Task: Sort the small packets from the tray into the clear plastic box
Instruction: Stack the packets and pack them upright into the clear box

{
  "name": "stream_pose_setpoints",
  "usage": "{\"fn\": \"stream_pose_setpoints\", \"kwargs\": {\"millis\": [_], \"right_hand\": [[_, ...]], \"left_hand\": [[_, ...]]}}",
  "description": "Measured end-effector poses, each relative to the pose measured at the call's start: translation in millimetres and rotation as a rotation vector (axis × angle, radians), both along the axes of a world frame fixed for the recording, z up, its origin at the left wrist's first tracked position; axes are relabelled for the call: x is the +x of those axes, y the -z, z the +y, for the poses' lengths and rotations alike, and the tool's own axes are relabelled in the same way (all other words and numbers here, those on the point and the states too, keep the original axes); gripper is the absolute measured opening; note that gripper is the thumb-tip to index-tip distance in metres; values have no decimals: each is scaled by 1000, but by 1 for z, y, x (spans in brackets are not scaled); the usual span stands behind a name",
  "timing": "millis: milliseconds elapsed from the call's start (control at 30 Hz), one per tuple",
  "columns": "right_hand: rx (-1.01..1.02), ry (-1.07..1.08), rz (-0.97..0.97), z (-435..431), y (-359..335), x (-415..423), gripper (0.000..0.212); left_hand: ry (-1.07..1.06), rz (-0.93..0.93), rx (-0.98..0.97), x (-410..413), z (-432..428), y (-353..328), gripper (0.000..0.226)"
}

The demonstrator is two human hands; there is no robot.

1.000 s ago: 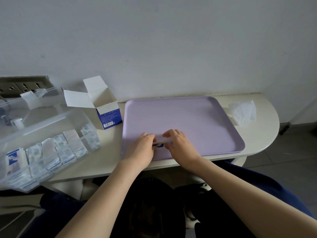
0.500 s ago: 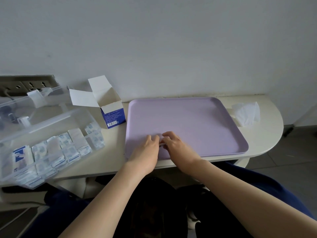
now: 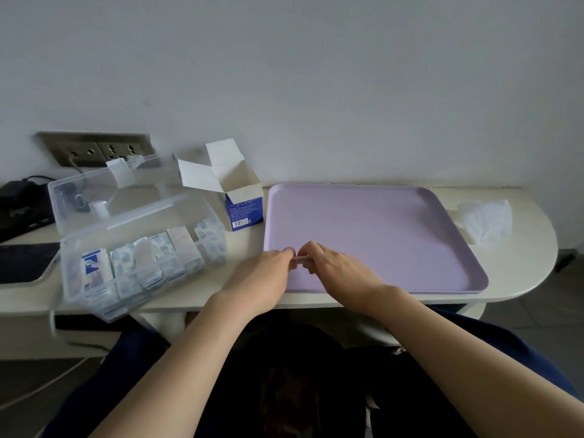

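Beside the tray (image 3: 379, 216), blue carton (image 3: 245, 207) bears barcode (image 3: 240, 223).

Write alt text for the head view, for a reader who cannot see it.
The left hand and the right hand pinch a small packet between them over the near left part of a lilac tray. To its left stand an open clear plastic box holding rows of packets and an open blue carton.

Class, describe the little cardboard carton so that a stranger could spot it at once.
Find the big lilac tray. Between its far left corner and the clear plastic box stands a small carton. It alone is blue, with a barcode and open white flaps.
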State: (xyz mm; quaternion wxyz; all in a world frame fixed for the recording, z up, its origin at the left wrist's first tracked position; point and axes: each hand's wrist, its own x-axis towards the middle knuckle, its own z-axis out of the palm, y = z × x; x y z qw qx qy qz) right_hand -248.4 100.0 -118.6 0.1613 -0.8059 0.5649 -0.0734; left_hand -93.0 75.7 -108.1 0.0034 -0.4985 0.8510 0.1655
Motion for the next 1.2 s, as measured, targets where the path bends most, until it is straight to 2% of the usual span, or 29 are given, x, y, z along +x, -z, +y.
{"fn": "stream_pose_setpoints", "kwargs": {"millis": [67,233,333,400,467,533,667,733,867,967,1100,1200], "right_hand": [[18,-10,13,2,-3,7,20],[-51,7,17,6,-2,24,20],[-84,14,76,4,6,29,12],[-111,22,76,1,10,32,12],[-134,35,9,-1,10,35,20],[-187,16,-58,-3,9,38,26],[-319,-42,-175,-8,4,52,23],[-398,-50,-219,-8,-2,63,31],[-496,-60,-187,-11,-15,90,42],[-420,-59,-222,-17,-26,109,39],[-274,-5,-347,-25,-45,138,20],[-236,32,-403,-37,-57,164,22]], "left_hand": [[-8,6,-7,10,2,-4,22],[-60,9,0,25,10,-12,7],[-23,-18,34,37,13,-12,10],[-18,26,32,46,13,-12,10],[-66,102,23,56,12,-14,11],[-101,131,-31,64,11,-18,11],[-101,128,-164,79,11,-22,12],[-102,146,-211,86,13,-26,7],[-138,212,-289,103,16,-34,9],[-193,287,-336,118,18,-40,5],[-301,424,-469,142,19,-45,9],[-417,400,-512,165,16,-41,19]]}}
